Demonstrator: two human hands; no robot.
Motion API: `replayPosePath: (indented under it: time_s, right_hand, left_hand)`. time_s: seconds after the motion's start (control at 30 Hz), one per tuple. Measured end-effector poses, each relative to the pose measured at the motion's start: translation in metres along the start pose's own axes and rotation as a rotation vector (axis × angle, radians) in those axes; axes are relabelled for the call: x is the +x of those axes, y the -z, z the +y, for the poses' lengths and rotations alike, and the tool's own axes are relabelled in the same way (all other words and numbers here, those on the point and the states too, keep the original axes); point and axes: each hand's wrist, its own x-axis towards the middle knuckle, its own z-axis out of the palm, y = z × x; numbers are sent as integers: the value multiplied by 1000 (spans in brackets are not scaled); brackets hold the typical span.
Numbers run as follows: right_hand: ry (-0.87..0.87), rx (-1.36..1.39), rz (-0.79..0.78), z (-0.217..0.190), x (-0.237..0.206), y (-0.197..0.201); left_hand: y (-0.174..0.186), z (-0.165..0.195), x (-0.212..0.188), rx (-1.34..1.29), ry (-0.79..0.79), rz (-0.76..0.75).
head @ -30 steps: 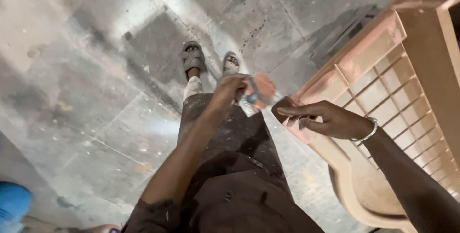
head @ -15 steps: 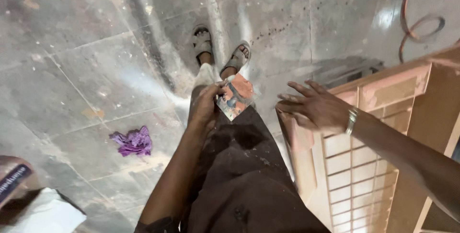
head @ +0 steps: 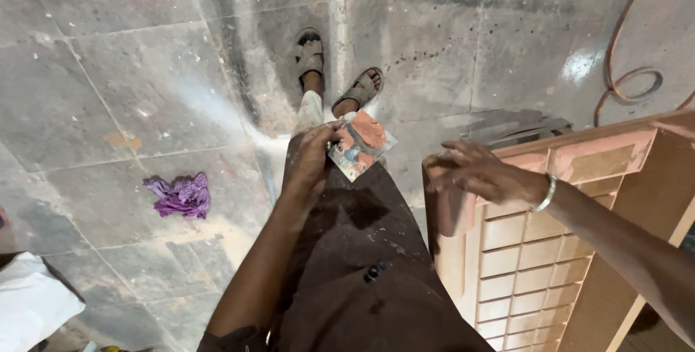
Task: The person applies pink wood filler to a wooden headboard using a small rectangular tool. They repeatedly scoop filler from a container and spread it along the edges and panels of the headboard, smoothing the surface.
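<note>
- My left hand (head: 313, 155) hung in front of my thigh, fingers pinched shut on the near edge of a small folded sheet (head: 360, 145).
- That sheet was orange-red on its upper part and paler and smudged below; I took it for sandpaper, though the view was too soft to be sure.
- It lay tilted against my dark brown trousers (head: 362, 250), just below my sandalled feet (head: 337, 73), its far corner pointing toward the wooden panel.
- My right hand (head: 481, 172) held nothing: fingers spread and slightly curled, palm down, hovering over the top left corner of the panel, touching it or very close to it.
- A thin metal bangle (head: 548, 193) sat on that wrist.
- The wooden panel (head: 521, 265) stood at my right side, reddish-brown, its face carved into a grid of small raised rectangles inside a plain frame.
- The two hands were apart, with the sheet between them and nearer the left.
- Under me was a grey stone-tile floor (head: 130, 69), dusty and streaked with pale marks.
- A crumpled purple cloth (head: 179, 195) lay on the tiles well to my left.
- A white sack or cloth (head: 29, 305) showed at the lower left edge.
- A thin reddish cable (head: 626, 69) looped over the floor beyond the panel.
</note>
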Motion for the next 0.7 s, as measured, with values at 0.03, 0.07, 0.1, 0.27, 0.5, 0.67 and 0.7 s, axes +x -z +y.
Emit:
replayPosePath:
  time_s: [0.03, 0.07, 0.1, 0.27, 0.5, 0.67, 0.7]
  right_hand:
    - [39, 95, 10, -1, -2, 4]
    - [78, 189, 22, 0, -1, 8]
    - [-51, 201, -5, 3, 4, 13]
    - [-238, 198, -90, 14, 39, 18]
    - [-182, -104, -102, -8, 6, 8]
    - [-214, 95, -7, 17, 41, 19]
    - [-214, 66, -37, 18, 46, 19]
  left_hand:
    - [1, 1, 0, 1, -4, -2]
    - [1, 1, 1, -3, -8, -16]
    - [1, 1, 1, -9, -12, -27]
    - [-3, -1, 1, -17, -31, -32]
    - [-12, -4, 4, -41, -54, -67]
    - [-19, -5, 2, -47, -43, -89]
    - [-21, -5, 2, -19, -45, -80]
